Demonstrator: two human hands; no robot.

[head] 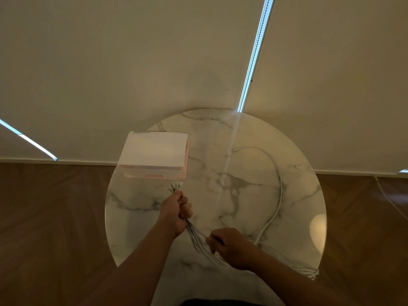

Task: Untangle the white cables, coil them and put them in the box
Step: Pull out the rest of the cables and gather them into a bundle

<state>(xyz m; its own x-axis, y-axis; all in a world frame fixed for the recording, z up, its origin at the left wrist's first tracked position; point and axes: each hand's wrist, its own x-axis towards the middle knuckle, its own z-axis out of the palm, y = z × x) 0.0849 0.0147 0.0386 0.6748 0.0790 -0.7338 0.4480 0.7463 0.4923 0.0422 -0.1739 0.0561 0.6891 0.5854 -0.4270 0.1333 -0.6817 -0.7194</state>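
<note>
My left hand [176,212] grips a bundle of white cables [195,236] near their plug ends, which fan out past my fist toward the box. The strands run down and right into my right hand [229,246], whose curled fingers hold them lower down. Beyond it the cables trail over the table's near right edge. One loose white cable [278,191] curves in a long arc across the right half of the table. The pale pink box [154,173], covered by a white lid or sheet, sits at the table's left rear.
The round marble table [242,133] stands on a dark wood floor against a wall with drawn blinds. Another thin cord [388,199] lies on the floor at the right.
</note>
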